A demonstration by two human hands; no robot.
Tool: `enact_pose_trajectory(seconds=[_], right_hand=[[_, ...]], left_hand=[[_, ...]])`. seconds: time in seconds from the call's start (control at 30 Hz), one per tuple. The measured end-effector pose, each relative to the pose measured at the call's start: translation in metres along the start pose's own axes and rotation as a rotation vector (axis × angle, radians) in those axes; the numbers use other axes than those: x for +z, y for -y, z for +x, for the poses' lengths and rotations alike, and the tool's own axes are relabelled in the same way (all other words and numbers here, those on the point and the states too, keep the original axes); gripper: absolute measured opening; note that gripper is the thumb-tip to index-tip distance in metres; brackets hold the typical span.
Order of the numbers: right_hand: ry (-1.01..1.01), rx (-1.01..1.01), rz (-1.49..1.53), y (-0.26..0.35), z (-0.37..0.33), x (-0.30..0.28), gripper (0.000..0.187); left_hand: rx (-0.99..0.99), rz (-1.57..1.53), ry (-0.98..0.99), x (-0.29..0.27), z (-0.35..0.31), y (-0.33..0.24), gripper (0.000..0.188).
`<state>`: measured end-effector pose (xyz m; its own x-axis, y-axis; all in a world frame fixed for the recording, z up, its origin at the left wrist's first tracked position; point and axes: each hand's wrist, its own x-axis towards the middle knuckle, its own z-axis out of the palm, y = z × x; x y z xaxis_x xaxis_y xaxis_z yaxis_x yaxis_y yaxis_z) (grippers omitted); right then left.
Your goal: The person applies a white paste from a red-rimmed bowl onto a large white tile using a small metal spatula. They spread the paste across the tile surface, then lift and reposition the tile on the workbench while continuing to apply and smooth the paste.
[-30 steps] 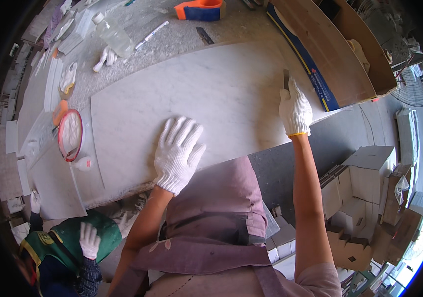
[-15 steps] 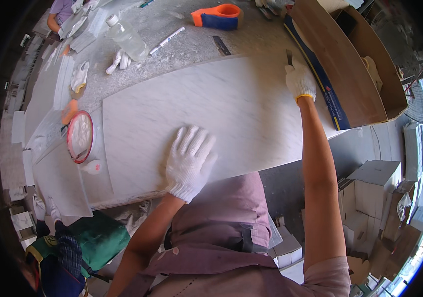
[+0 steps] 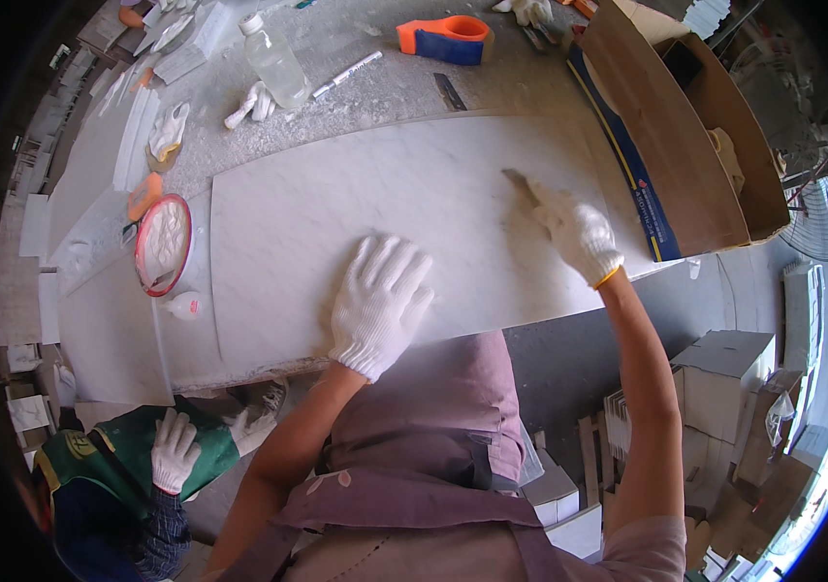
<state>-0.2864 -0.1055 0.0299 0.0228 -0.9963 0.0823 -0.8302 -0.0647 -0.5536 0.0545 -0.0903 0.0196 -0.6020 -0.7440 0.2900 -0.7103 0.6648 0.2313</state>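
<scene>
On the dusty grey table [image 3: 356, 112], we recorded the following.

Item: one grey-veined white slab [image 3: 317, 204], broad and marble-like, lying flat along the table's near edge, directly before the wearer.

Item: left hand [image 3: 380, 301], in a white knitted glove, palm down on the slab near its front edge; we noted the fingers extended and slightly apart, the thumb set off to the right.

Item: right hand [image 3: 574, 228], in a matching glove with a yellow-edged cuff, over the slab's right part; we found it closed around a scraper [image 3: 519, 180], the dark blade directed to the far left. The blade was blurred, and we could not tell whether it touched the surface.

Left of the slab: a red-rimmed bowl [image 3: 189, 231] of white paste, and an orange piece [image 3: 144, 195] just beyond it.

Beyond the slab: a clear plastic bottle [image 3: 276, 68], upright, a crumpled white glove [image 3: 252, 105] at its base; a white marker pen [image 3: 348, 75]; a dark flat strip [image 3: 450, 92]; an orange-and-blue holder [image 3: 444, 41].

Right: an open cardboard box [image 3: 666, 136] with a blue-and-yellow lower edge.

Lower left: we listed a co-worker [image 3: 109, 466] in a green apron, likewise gloved.
</scene>
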Motion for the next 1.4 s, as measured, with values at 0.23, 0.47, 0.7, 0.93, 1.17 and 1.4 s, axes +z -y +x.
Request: enact_pose_trajectory(seconds=[0.23, 0.47, 0.7, 0.93, 1.17, 1.4], right_hand=[[0.067, -0.162, -0.022, 0.03, -0.031, 0.009, 0.047], [-0.064, 0.201, -0.115, 0.006, 0.0, 0.008, 0.047], [0.012, -0.334, -0.231, 0.056, -0.035, 0.078, 0.063], [0.21, -0.473, -0.101, 0.089, -0.092, 0.093, 0.069], [-0.333, 0.371, -0.153, -0.016, -0.088, 0.001, 0.046], [-0.407, 0.311, -0.229, -0.047, -0.071, 0.002, 0.045]], left_hand=[[0.006, 0.028, 0.016, 0.001, -0.002, 0.001, 0.045], [-0.011, -0.041, -0.019, -0.008, 0.0, -0.001, 0.039], [-0.231, -0.467, -0.45, 0.005, -0.015, 0.008, 0.032], [-0.365, -0.632, -0.536, 0.014, -0.027, 0.011, 0.03], [-0.413, -0.718, -0.552, 0.011, -0.025, 0.012, 0.028], [-0.4, -0.706, -0.555, 0.013, -0.024, 0.012, 0.029]])
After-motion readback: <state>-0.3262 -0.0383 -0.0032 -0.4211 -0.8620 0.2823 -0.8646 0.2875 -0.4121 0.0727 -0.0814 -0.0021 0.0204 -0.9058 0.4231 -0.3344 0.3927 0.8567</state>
